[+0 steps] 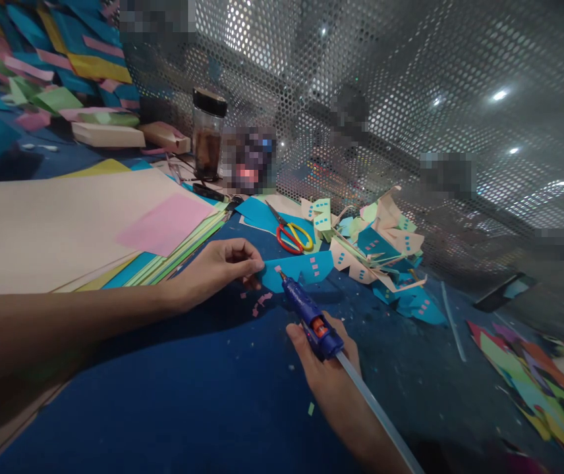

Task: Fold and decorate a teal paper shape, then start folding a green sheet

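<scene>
My left hand (223, 270) pinches the left end of a blue paper strip (319, 271) between thumb and fingers. Small pink paper squares show on the strip near both ends. In my right hand (329, 368) is a dark blue hot glue gun (309, 313), with a long clear glue stick (378, 411) running out of its back. The gun's tip is at the strip, close to the pink square (278, 268) on the left. Below my left fingertips, several pink paper bits (262, 300) lie on the blue table (173, 395).
Red-and-yellow-handled scissors (292, 236) lie behind the strip. Cut and folded paper pieces (385, 243) are heaped to the right. Stacked paper sheets (64, 224) fill the left, with a lidded jar (207, 135) behind. A perforated metal panel (385, 131) borders the back.
</scene>
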The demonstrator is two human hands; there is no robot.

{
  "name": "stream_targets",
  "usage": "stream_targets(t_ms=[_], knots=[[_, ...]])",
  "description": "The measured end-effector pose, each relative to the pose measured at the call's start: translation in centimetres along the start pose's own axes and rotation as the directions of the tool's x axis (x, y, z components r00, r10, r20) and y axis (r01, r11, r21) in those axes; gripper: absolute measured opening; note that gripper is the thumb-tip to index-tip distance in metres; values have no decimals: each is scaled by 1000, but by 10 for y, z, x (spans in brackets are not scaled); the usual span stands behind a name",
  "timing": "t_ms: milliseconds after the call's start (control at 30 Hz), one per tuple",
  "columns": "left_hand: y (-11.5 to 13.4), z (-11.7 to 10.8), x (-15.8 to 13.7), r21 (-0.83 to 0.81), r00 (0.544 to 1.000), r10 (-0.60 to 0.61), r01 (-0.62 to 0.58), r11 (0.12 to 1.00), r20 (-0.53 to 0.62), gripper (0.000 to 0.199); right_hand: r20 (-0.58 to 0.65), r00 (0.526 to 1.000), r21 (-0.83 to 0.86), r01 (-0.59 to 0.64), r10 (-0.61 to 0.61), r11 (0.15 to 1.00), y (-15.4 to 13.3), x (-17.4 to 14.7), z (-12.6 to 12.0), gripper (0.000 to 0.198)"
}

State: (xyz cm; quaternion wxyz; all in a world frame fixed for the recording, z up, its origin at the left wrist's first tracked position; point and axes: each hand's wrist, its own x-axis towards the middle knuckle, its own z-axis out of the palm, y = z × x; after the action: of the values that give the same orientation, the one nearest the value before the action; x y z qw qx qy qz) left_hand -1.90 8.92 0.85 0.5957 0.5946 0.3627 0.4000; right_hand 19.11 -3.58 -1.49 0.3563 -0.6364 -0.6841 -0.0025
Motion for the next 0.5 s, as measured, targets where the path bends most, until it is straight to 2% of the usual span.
stream_targets(t_ms=[500], knots=[[0,0,0,-5,1000,-4,4,1000,6,24,15,1000,11,11,-11,1000,-1,1,1,33]])
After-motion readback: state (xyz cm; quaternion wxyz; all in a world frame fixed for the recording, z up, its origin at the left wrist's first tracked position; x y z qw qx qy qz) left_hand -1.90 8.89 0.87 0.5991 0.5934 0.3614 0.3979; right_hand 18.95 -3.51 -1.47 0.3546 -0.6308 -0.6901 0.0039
